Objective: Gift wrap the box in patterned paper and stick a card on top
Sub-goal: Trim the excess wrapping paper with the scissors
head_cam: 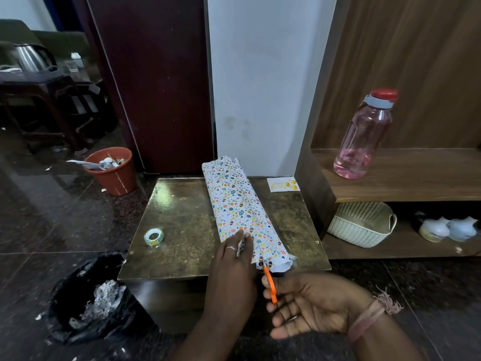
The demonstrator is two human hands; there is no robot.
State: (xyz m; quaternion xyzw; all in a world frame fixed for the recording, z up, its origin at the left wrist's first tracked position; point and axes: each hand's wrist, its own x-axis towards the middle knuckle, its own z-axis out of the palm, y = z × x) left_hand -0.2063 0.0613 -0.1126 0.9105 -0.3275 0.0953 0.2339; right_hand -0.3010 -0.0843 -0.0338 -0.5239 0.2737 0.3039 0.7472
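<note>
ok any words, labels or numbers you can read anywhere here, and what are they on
"Happy Birthday": gold script, faint, on the white card at the far right of the table.
Tape roll: no readable print.
Patterned paper: eggs and hearts only, no words.
Pink bottle and scissors: no visible label.

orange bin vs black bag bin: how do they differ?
The orange bin stands on the floor beyond the table's far left corner; the black bag bin sits at its near left corner. The orange bin is a rigid, unlined bucket; the black bag bin shows only crumpled black plastic. Both hold scraps.
</note>
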